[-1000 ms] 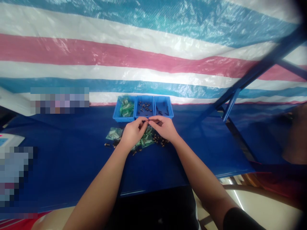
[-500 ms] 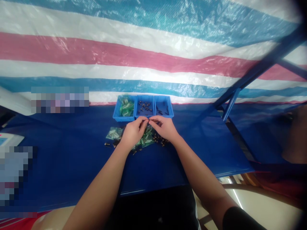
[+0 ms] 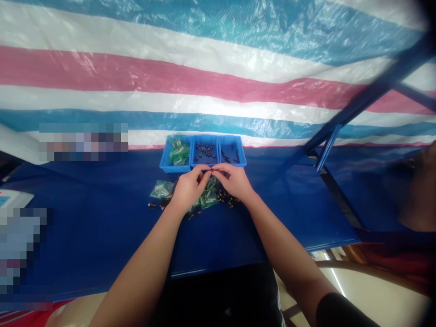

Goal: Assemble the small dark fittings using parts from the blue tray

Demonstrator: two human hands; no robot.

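Note:
My left hand (image 3: 191, 185) and my right hand (image 3: 234, 180) meet fingertip to fingertip just in front of three blue bins. Both are closed in a pinch around something small and dark, mostly hidden by the fingers. Beneath and around them lie clear greenish plastic bags (image 3: 209, 196) with pale parts inside. A pile of small black and brass-coloured metal parts (image 3: 229, 198) spreads beside my right wrist. Another bag (image 3: 161, 189) lies left of my left hand, near a single loose metal part (image 3: 152, 205).
The left bin (image 3: 165, 160) holds greenish bags, the middle bin (image 3: 195, 160) small metal parts, the right bin (image 3: 243, 160) thin dark pieces. A blue metal frame post (image 3: 340, 120) rises at right. Another person's arm (image 3: 420, 195) shows at the right edge. Striped sheeting (image 3: 204, 95) hangs behind.
Both hands stay in nearly the same place. Only the fingertips shift slightly around the small thing between them.

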